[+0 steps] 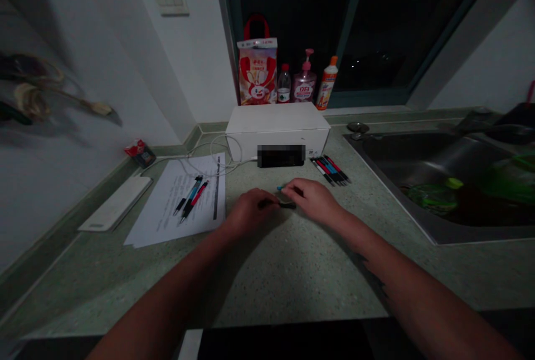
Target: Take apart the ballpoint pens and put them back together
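Observation:
My left hand (253, 207), fingers closed, pinches a dark pen part (287, 205) just above the counter. Facing it, my right hand (311, 195) is closed around a small blue pen piece (280, 188), of which only the tip shows. The hands are close together but apart. To the left, a blue pen (193, 188) and a red-and-black pen (195, 199) lie on printed sheets (167, 181). Several pens (330, 170) in red, blue and white with black ends lie side by side beyond my right hand.
Behind my hands, a phone (281, 157) leans on a white box (278, 120), with a white cable (240, 168) running left. A white flat device (117, 204) lies by the left wall. Bottles and a bag (258, 70) line the windowsill. At right is a sink (397, 181).

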Demonstrator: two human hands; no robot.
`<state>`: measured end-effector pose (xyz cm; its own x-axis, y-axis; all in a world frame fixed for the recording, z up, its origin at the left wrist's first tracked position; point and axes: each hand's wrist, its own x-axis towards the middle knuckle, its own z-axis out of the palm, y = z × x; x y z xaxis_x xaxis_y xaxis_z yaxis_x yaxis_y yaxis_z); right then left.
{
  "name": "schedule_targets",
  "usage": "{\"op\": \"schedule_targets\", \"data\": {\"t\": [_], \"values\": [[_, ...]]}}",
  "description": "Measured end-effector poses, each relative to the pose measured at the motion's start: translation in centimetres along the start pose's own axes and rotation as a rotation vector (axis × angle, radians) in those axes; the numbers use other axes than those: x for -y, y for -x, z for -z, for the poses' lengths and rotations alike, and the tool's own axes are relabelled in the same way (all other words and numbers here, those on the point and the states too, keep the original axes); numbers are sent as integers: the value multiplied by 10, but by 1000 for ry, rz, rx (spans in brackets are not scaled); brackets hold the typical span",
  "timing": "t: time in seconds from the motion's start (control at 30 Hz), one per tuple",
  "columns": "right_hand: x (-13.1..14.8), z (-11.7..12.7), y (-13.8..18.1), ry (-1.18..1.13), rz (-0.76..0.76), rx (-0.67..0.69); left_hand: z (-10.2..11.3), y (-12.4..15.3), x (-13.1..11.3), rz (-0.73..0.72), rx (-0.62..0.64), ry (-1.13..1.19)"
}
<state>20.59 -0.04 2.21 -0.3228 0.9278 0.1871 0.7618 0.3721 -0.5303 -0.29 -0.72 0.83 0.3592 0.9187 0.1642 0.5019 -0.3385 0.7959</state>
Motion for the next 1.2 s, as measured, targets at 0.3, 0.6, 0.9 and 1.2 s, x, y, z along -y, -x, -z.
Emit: {"op": "schedule_targets", "data": {"t": [0.3,0.6,0.9,1.2], "values": [[-9,-8,1,235,77,139,0,-1,9,-90,79,-302],[-9,-6,1,331,110,163,9,-14,16,40,-35,-602],[-8,1,0,374,75,110,14,-12,15,51,-36,-473],[-9,1,0,319,106,65,13,-12,18,-91,-3,-401]]}}
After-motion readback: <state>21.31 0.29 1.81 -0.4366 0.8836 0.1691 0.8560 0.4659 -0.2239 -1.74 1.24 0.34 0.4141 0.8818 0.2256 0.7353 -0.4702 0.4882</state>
